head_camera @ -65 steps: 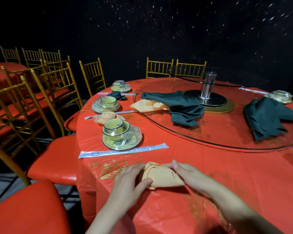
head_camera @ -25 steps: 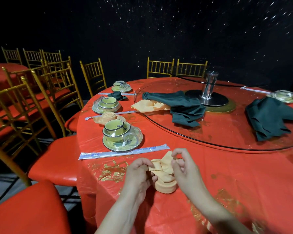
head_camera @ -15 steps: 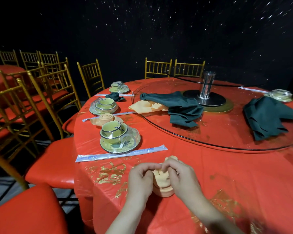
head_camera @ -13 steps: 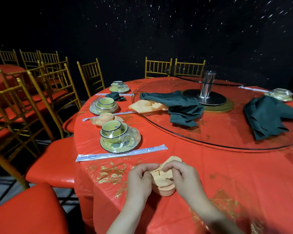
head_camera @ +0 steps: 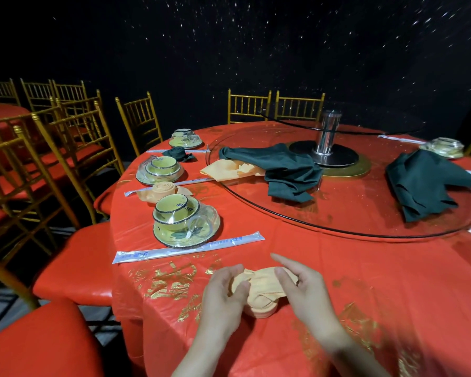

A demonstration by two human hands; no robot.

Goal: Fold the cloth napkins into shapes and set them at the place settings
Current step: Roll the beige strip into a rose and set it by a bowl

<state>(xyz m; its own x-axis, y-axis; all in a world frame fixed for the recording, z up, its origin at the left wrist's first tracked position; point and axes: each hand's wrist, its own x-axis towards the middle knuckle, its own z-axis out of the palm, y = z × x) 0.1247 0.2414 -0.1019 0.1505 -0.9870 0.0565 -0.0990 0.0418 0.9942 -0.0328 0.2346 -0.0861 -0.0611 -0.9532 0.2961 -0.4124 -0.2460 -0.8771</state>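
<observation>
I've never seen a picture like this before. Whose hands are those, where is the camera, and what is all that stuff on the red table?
The camera sits on a person's head, looking down at their own hands. The left hand and right hand are shaping a rolled orange cloth napkin on the round red table. Nearby lie a plastic-wrapped green bowl set and wrapped chopsticks. Further back sits a finished orange napkin rose. Loose dark green napkins wait on the glass turntable.
</observation>
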